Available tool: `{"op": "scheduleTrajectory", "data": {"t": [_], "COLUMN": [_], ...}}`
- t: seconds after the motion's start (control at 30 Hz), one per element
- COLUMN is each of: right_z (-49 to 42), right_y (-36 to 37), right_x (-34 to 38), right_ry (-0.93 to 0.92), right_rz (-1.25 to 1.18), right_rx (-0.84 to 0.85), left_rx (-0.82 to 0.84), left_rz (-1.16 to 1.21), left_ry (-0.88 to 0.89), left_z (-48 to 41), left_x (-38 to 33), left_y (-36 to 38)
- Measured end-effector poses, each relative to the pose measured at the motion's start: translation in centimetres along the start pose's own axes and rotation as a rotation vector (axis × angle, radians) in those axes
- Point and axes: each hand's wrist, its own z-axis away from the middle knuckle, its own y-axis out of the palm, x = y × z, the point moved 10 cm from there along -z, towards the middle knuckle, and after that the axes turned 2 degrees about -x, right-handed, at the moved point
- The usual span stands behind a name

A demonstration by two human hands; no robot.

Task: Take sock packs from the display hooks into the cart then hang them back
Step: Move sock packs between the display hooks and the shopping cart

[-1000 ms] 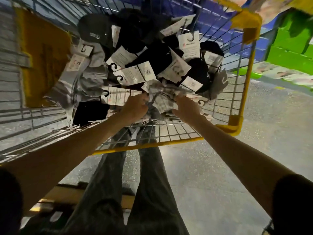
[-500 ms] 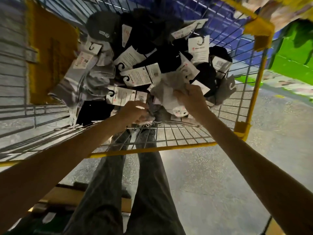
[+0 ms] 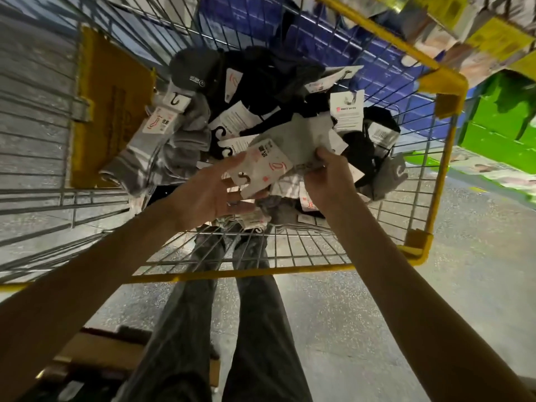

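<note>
Right hand [image 3: 330,181] grips sock pack [image 3: 269,166], clear of cart rim [image 3: 246,274].

Dim, uneven light; wide-angle bending and motion blur toward the edges.

A dark grey cap [image 3: 193,72] with a small white logo lies beyond and to the left of the fingers [image 3: 326,158]. Nearer than the fingers and below them, two legs in dark jeans [image 3: 261,329] stand on a speckled grey floor [image 3: 362,329]. A flat piece of brown cardboard [image 3: 95,352] lies low to the left. Far beyond the fingers is a blue surface [image 3: 362,53]. To the right are bright green panels [image 3: 493,132] and blurred packages [image 3: 441,42].
</note>
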Motion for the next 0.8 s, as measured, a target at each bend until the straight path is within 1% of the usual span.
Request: {"op": "scheduleTrajectory", "data": {"t": [0.03, 0.07, 0.2, 0.27, 0.33, 0.37, 0.4, 0.43, 0.47, 0.5, 0.53, 0.57, 0.6, 0.63, 0.67, 0.7, 0.73, 0.8], "right_z": [0.2, 0.4, 1.9, 2.3, 2.5, 2.6, 2.9, 3.3, 4.2, 5.0, 5.7, 6.1, 6.2, 6.1, 6.0, 5.9, 5.9, 6.0], "right_y": [0.0, 0.0, 0.3, -0.6, -2.2, -2.7, -2.6, -1.6, 0.3, 2.5, 4.4, 5.8, 6.9, 7.7, 8.4, 9.1, 9.7, 10.3], "right_x": [-0.5, -1.0, -2.3, -2.1, -1.5, -0.5, 1.1, 2.8, 3.8, 3.9, 3.4, 2.5, 1.6, 0.8, 0.1, -0.2, -0.2, -0.1], "right_ry": [0.007, 0.019, 0.103, 0.107, 0.082, 0.0, -0.152, -0.343, -0.518, -0.63, -0.683, -0.695, -0.661, -0.592, -0.505, -0.469, -0.485, -0.524], "right_rz": [0.003, 0.014, 0.085, 0.258, 0.453, 0.609, 0.801, 0.973, 1.087, 1.184, 1.268, 1.354, 1.401, 1.392, 1.328, 1.264, 1.222, 1.13], "right_rx": [0.017, 0.043, 0.151, 0.126, 0.024, -0.041, -0.101, -0.118, -0.053, 0.073, 0.215, 0.347, 0.452, 0.536, 0.601, 0.63, 0.631, 0.608], "left_rx": [-0.006, -0.05, -0.319, -0.411, -0.486, -0.506, -0.501, -0.472, -0.43, -0.392, -0.363, -0.344, -0.335, -0.334, -0.339, -0.337, -0.324, -0.266], "left_rz": [-0.008, -0.03, -0.119, -0.233, -0.378, -0.467, -0.558, -0.632, -0.668, -0.684, -0.702, -0.723, -0.727, -0.709, -0.667, -0.596, -0.49, -0.285], "left_ry": [0.022, 0.061, 0.211, 0.289, 0.396, 0.454, 0.498, 0.521, 0.526, 0.526, 0.538, 0.563, 0.593, 0.617, 0.638, 0.647, 0.631, 0.538], "left_z": [0.1, 0.0, 0.3, 1.1, 2.8, 3.7, 4.4, 5.1, 5.6, 6.0, 6.3, 6.5, 6.7, 6.7, 6.5, 6.3, 5.8, 4.3], "left_x": [-0.1, -0.4, -2.2, -3.6, -6.1, -7.6, -8.9, -10.1, -11.0, -11.8, -12.6, -13.4, -14.1, -14.7, -15.1, -15.2, -15.0, -13.4], "left_y": [0.1, -0.3, -3.5, -4.5, -4.5, -4.1, -3.6, -2.9, -2.1, -1.4, -0.7, 0.1, 0.8, 1.3, 1.5, 1.6, 1.4, 1.5]}}
